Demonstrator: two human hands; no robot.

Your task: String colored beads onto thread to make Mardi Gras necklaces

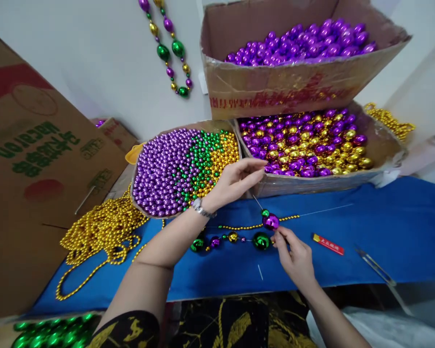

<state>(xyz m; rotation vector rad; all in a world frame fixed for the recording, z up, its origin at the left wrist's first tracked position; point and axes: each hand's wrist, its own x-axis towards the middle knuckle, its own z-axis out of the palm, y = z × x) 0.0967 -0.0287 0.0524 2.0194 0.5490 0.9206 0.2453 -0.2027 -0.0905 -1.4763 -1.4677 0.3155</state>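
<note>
My left hand [239,181] reaches over the near edge of the box of mixed purple and gold beads, fingers stretched out; nothing shows in it. A pinch of my right hand [295,253] holds the lower edge of a large shiny purple bead [270,221]. Against that bead sits a small green bead [265,212], and a thin needle [257,203] sticks up from it toward my left hand. Just below lies a strung row of beads with a large green bead [261,240], a gold bead [233,237] and smaller ones. Behind runs a thin gold bead string [246,226].
A box of small purple, green and gold beads [163,169] stands left of the mixed box [329,181]. A purple-bead box [268,89] is stacked above. Gold bead strands [105,227], a red packet [328,244] and snips [377,267] lie on the blue cloth [221,282].
</note>
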